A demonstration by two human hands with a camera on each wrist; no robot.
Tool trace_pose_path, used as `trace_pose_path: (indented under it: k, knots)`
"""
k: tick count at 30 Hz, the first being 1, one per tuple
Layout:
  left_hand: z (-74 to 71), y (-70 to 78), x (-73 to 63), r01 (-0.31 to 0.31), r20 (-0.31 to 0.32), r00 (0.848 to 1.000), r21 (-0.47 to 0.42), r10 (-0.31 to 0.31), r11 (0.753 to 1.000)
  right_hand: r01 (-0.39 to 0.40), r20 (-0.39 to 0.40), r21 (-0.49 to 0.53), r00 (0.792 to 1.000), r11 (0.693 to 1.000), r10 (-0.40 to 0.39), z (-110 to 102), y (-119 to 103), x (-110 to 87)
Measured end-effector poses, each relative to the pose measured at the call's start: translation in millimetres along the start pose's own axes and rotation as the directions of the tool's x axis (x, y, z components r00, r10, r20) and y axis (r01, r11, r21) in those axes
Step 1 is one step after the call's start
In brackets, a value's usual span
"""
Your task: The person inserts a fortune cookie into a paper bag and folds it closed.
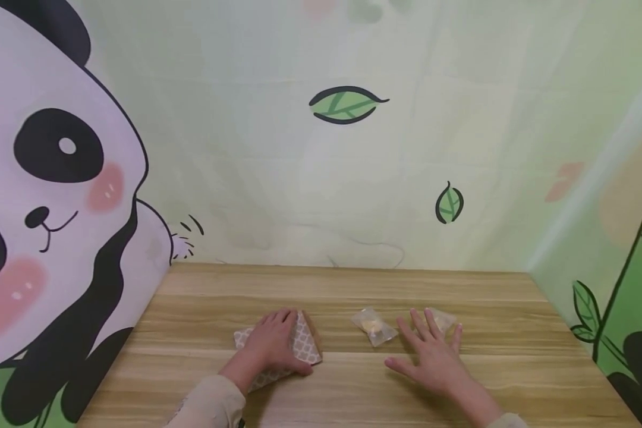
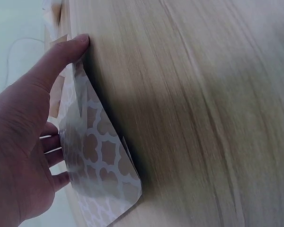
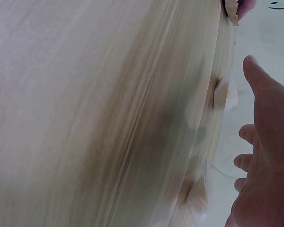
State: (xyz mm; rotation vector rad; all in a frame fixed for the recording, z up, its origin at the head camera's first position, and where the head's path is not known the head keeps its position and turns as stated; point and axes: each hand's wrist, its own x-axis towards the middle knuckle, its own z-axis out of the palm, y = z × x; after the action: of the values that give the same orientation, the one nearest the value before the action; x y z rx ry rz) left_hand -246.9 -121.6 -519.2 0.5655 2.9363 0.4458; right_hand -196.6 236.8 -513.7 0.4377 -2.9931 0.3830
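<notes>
A brown paper bag (image 1: 305,342) with a white lattice pattern lies on the wooden table, left of the middle. My left hand (image 1: 270,343) grips it from above, thumb on the near side and fingers on the far side; the palm hides part of it. In the left wrist view the bag (image 2: 104,156) looks flat, its edge slightly raised. To the right, two small clear packets with pale yellowish contents lie apart. The left packet (image 1: 373,326) is fully visible; the right packet (image 1: 443,320) is partly behind my right hand (image 1: 433,356), whose fingers are spread and hold nothing.
The wooden table (image 1: 353,392) ends at the back against a pale cloth backdrop (image 1: 278,196) printed with leaves. A large printed panda (image 1: 59,238) covers the left side, and printed green bamboo (image 1: 631,285) stands on the right.
</notes>
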Motion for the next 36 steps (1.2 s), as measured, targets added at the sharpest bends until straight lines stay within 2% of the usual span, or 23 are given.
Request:
trace_pose_path:
  k: [6,13,19,24,30,36]
  knots:
    - [3.1,-4.0,-0.7,-0.027,-0.030,0.999,-0.002,0.027,1.000,0.001,0.009,0.017,1.000,1.000,-0.001,0,-2,1.9]
    - [3.1,-9.2,-6.4,-0.034,-0.012,0.999,-0.031,0.034,0.999,0.014,0.025,0.008,1.000,1.000,-0.015,-2,-7,7.6]
    - [2.5,-10.1,-8.7,-0.073,-0.019,0.997,-0.060,0.072,0.996,0.043,0.044,0.008,0.998,0.999,-0.043,-4,-17,13.9]
    - [3.7,-10.8,-8.1,-0.102,-0.039,0.994,-0.079,0.099,0.992,0.056,0.082,0.050,0.995,0.997,-0.060,-6,-29,20.5]
    - [7.3,-12.2,-7.5,-0.151,-0.095,0.985,-0.080,0.143,0.985,0.108,0.076,0.063,0.991,0.992,-0.112,-5,-43,29.7]
    - [7.8,-8.2,-7.5,-0.160,-0.114,0.982,-0.078,0.151,0.984,0.187,0.044,0.086,0.981,0.979,-0.191,-3,-59,39.7]
